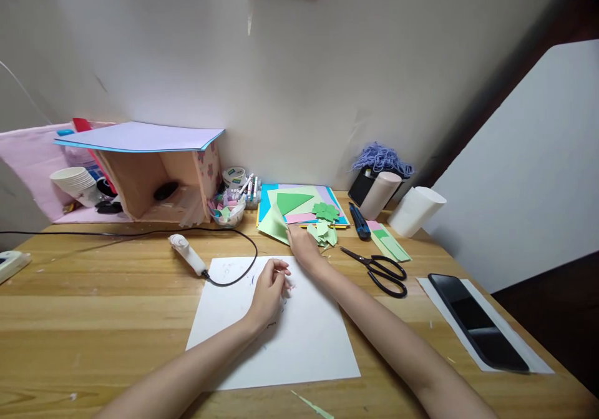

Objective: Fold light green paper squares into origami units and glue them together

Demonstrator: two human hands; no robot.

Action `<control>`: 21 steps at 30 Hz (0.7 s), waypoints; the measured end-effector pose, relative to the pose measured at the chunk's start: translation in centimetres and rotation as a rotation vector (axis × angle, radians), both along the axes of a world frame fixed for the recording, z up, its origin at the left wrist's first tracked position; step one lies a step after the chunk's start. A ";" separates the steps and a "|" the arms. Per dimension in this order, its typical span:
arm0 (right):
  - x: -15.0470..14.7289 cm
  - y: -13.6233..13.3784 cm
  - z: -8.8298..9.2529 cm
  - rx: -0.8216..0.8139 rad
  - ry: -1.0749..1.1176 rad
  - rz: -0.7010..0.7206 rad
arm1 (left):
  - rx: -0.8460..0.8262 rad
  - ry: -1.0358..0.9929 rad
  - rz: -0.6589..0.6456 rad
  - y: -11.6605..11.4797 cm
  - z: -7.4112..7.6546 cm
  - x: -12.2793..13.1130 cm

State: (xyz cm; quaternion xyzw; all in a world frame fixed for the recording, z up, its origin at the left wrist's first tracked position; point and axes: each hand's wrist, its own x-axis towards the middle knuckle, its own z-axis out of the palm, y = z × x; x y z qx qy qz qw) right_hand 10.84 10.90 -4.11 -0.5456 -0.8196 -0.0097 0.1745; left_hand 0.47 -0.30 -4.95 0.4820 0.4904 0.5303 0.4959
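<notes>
My right hand (303,249) reaches across to the back of the table, its fingers closed at the edge of a light green sheet of paper (272,225), which tilts up there. The fingertips are partly hidden. My left hand (269,293) hovers or rests over a white sheet (309,350) with small ink marks; its fingers are loosely bent and apart, and nothing shows in them. Behind the right hand lies a stack of coloured paper (264,195) with a green triangle (294,203) and a green clover-shaped cutout (326,211). Pale green cut pieces (324,234) lie beside the hand.
Black-handled scissors (381,272), a utility knife (359,221) and paper strips (390,244) lie to the right, with a phone (472,319) farther out. A white corded tool (188,255) lies left. A bowl of scraps (228,211) and an open box (140,178) stand behind.
</notes>
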 end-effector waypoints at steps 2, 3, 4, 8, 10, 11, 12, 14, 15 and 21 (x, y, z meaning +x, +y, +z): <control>0.2 -0.3 0.2 0.012 -0.018 -0.006 | 0.004 0.001 -0.005 0.0 0.0 0.0; 0.3 -0.5 0.4 0.018 -0.025 -0.009 | 0.008 -0.002 -0.006 0.0 -0.1 0.0; 0.3 -0.6 0.6 0.024 -0.032 -0.013 | 0.011 -0.008 -0.006 0.0 -0.1 0.0; 0.2 -0.8 1.1 0.057 -0.036 -0.018 | 0.009 -0.030 -0.004 0.0 -0.2 0.0; 0.0 -0.7 1.2 0.079 -0.029 -0.006 | 0.011 -0.026 -0.005 -0.1 -0.1 0.0; -0.1 -0.6 1.2 0.088 -0.024 0.002 | 0.014 -0.020 -0.006 -0.1 -0.1 0.0; -0.1 -0.5 1.3 0.095 -0.018 0.008 | 0.018 -0.015 -0.006 -0.1 -0.1 -0.1; -0.2 -0.3 1.3 0.100 -0.004 0.012 | 0.028 -0.007 -0.008 -0.1 -0.2 -0.1; -0.3 -0.3 1.3 0.101 0.006 0.009 | 0.032 -0.006 -0.008 -0.1 -0.2 -0.1; -0.3 -0.2 1.5 0.093 0.090 -0.029 | 0.027 0.008 -0.009 0.0 -0.3 -0.1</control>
